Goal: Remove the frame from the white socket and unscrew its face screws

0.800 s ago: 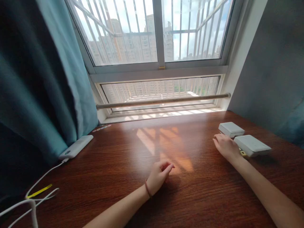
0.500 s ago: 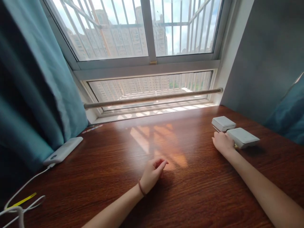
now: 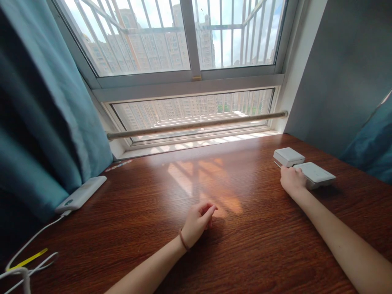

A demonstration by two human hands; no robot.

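Hands, two. We list one left hand (image 3: 199, 222), in the middle of the counter (image 3: 251, 232), fingers loosely curled with the thumb laid forward along them; we see nothing in its grip, though the palm is hidden from us. One brown band (image 3: 183, 240) circles its wrist. We list one right hand (image 3: 293, 179), knuckles toward us, at the boxes on the right of the counter; its fingertips are hidden, so we cannot tell how far it is open or what it holds.

Boxes, white, two: one nearer box (image 3: 317, 172), just beside the right hand and partly behind it, and one farther box (image 3: 289, 155), beyond the fingers. One thin pale piece (image 3: 277, 164) juts out near the fingertips.

On the left side of the counter we count one white device (image 3: 82, 194) with a dark oval mark, one white cable (image 3: 38, 234) plugged into its end, and one yellow strip (image 3: 30, 258) by the loops.

Beyond: one horizontal rail (image 3: 199, 125) before the window (image 3: 147, 80), and blue curtain (image 3: 61, 102) at left.
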